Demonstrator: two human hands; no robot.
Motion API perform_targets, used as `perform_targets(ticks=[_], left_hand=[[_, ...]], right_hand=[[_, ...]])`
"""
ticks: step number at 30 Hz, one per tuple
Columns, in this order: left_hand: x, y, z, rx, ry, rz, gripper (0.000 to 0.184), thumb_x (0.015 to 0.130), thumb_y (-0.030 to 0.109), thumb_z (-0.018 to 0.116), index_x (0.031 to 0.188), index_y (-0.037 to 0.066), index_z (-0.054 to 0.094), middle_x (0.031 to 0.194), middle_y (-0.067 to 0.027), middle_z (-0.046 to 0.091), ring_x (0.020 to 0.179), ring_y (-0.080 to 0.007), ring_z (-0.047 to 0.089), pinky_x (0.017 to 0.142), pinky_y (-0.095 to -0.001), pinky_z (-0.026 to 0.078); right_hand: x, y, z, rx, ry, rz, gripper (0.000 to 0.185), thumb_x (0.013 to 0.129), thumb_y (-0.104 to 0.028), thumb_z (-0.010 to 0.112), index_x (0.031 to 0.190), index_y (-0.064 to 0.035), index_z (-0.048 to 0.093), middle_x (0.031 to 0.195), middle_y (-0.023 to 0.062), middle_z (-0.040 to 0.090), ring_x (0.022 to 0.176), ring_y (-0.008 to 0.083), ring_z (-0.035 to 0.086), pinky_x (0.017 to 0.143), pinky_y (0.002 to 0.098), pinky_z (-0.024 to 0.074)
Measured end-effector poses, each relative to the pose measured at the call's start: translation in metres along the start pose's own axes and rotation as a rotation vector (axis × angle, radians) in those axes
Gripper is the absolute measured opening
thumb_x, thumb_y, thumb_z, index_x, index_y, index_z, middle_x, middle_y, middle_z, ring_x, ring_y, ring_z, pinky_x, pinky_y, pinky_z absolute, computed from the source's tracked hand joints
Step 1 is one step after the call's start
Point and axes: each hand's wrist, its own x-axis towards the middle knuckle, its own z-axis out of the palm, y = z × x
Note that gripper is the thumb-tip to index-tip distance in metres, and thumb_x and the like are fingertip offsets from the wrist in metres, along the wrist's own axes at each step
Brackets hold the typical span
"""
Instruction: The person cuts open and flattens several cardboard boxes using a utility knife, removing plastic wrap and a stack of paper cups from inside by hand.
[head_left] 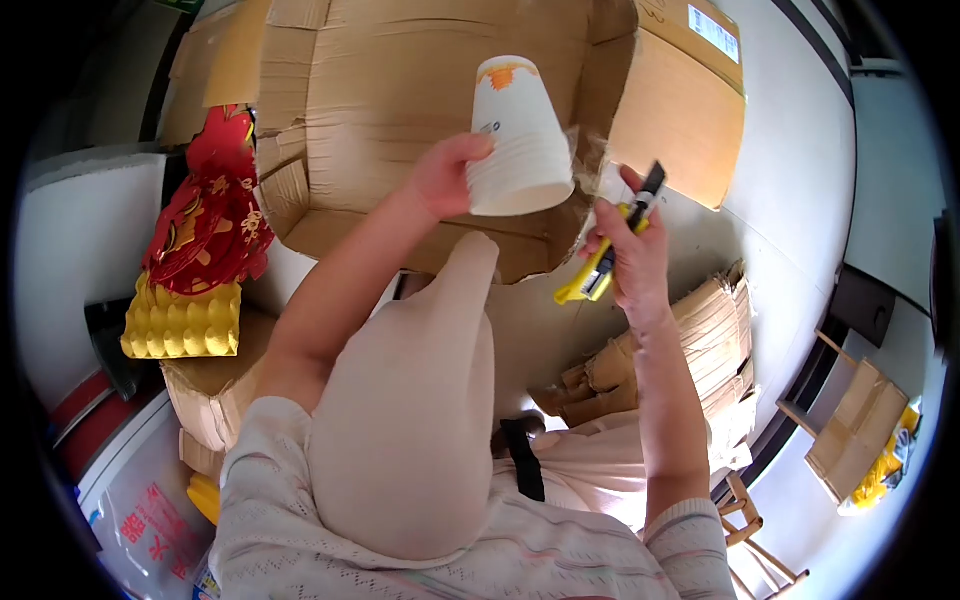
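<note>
A white paper cup, or a stack of them, (520,150) with an orange print near its narrow end is held at its left side by my left hand (447,176). It tilts over a large open cardboard box (430,80). To the right, my right hand (632,250) has its fingers wrapped round a yellow and black utility knife (610,250), whose dark tip points up and to the right. The knife and the cup are apart. Whether the blade is out cannot be made out.
Red decorations (210,210) and a yellow egg tray (182,318) lie at the left above a smaller carton (210,390). Flattened cardboard (700,340) leans at the lower right. Further right are a wooden stool (750,530) and another carton (855,430).
</note>
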Motion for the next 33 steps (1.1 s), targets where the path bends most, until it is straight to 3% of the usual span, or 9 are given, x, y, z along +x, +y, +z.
perform_targets(ticks=[6, 14, 16, 23, 24, 25, 26, 28, 33], left_hand=[[-0.014, -0.005, 0.017, 0.067, -0.183, -0.14, 0.087, 0.061, 0.042, 0.076, 0.123, -0.011, 0.044, 0.12, -0.0283, 0.05, 0.118, -0.038, 0.046, 0.102, -0.0424, 0.039], [-0.055, 0.017, -0.016, 0.105, 0.019, -0.082, 0.079, 0.063, 0.043, 0.07, 0.115, -0.012, 0.046, 0.104, -0.0248, 0.054, 0.108, -0.0413, 0.053, 0.081, -0.0493, 0.053], [-0.077, 0.019, -0.045, 0.081, 0.344, 0.223, 0.08, 0.067, 0.045, 0.067, 0.122, -0.007, 0.042, 0.107, -0.0245, 0.054, 0.105, -0.041, 0.055, 0.077, -0.0498, 0.053], [-0.211, 0.031, -0.084, 0.209, 0.558, 0.255, 0.072, 0.075, 0.041, 0.064, 0.129, 0.001, 0.039, 0.115, -0.0164, 0.058, 0.097, -0.0329, 0.061, 0.072, -0.0506, 0.055], [-0.23, 0.019, -0.077, 0.177, 0.883, 0.349, 0.071, 0.075, 0.041, 0.064, 0.128, 0.0, 0.04, 0.111, -0.0171, 0.059, 0.089, -0.0331, 0.063, 0.064, -0.0479, 0.056], [-0.255, 0.022, -0.071, 0.248, 0.585, 0.213, 0.069, 0.074, 0.04, 0.064, 0.124, 0.0, 0.042, 0.106, -0.0174, 0.06, 0.086, -0.0325, 0.063, 0.062, -0.0471, 0.055], [-0.279, 0.013, -0.058, 0.311, 0.846, 0.248, 0.066, 0.073, 0.041, 0.064, 0.121, 0.0, 0.044, 0.101, -0.0172, 0.06, 0.083, -0.0307, 0.062, 0.058, -0.0448, 0.053], [-0.318, -0.01, -0.031, 0.137, 0.932, 0.247, 0.059, 0.076, 0.037, 0.061, 0.12, 0.001, 0.045, 0.102, -0.0141, 0.06, 0.081, -0.0267, 0.062, 0.058, -0.0368, 0.049], [-0.366, -0.075, 0.013, 0.155, 1.265, -0.057, 0.046, 0.077, 0.031, 0.061, 0.11, 0.002, 0.051, 0.095, -0.0142, 0.062, 0.078, -0.0257, 0.062, 0.06, -0.036, 0.049]], right_hand=[[-0.007, 0.015, 0.012, -0.054, -0.254, 0.207, 0.037, 0.082, -0.01, 0.067, 0.115, -0.0022, 0.051, 0.072, 0.0023, 0.058, 0.054, 0.0096, 0.054, 0.048, 0.0238, 0.0477], [-0.006, 0.028, 0.024, -0.09, -0.171, 0.293, 0.017, 0.08, -0.012, 0.068, 0.09, -0.0011, 0.059, 0.075, 0.0058, 0.064, 0.062, 0.013, 0.063, 0.05, 0.023, 0.046], [-0.005, 0.04, 0.021, -0.03, -0.118, 0.32, 0.017, 0.08, -0.011, 0.067, 0.091, -0.001, 0.059, 0.075, 0.0062, 0.063, 0.061, 0.0137, 0.063, 0.05, 0.0237, 0.0462], [-0.025, 0.071, -0.016, -0.241, 0.008, 0.258, 0.012, 0.08, -0.008, 0.062, 0.09, -0.0024, 0.057, 0.069, 0.0042, 0.059, 0.055, 0.0126, 0.059, 0.047, 0.0241, 0.0461], [-0.028, 0.074, -0.015, -0.305, 0.022, 0.226, 0.012, 0.08, -0.007, 0.062, 0.09, -0.0029, 0.057, 0.069, 0.0036, 0.059, 0.056, 0.0122, 0.06, 0.048, 0.0241, 0.0465], [-0.029, 0.083, -0.015, -0.322, 0.025, 0.198, 0.02, 0.08, -0.01, 0.062, 0.098, -0.004, 0.058, 0.07, 0.0068, 0.062, 0.061, 0.0192, 0.063, 0.052, 0.0309, 0.0497], [-0.033, 0.086, -0.017, -0.58, -0.032, 0.044, 0.028, 0.08, -0.012, 0.061, 0.106, -0.0047, 0.055, 0.072, 0.0087, 0.063, 0.063, 0.0223, 0.063, 0.055, 0.0335, 0.0502], [-0.041, 0.089, -0.02, -1.095, -0.148, -0.268, 0.045, 0.079, -0.015, 0.061, 0.122, -0.006, 0.049, 0.076, 0.0125, 0.064, 0.068, 0.0286, 0.064, 0.061, 0.0388, 0.0513], [-0.044, 0.081, -0.008, -1.45, -0.506, 0.114, 0.076, 0.079, -0.015, 0.058, 0.143, -0.0108, 0.018, 0.086, 0.0166, 0.065, 0.077, 0.0332, 0.063, 0.07, 0.0431, 0.0503]])
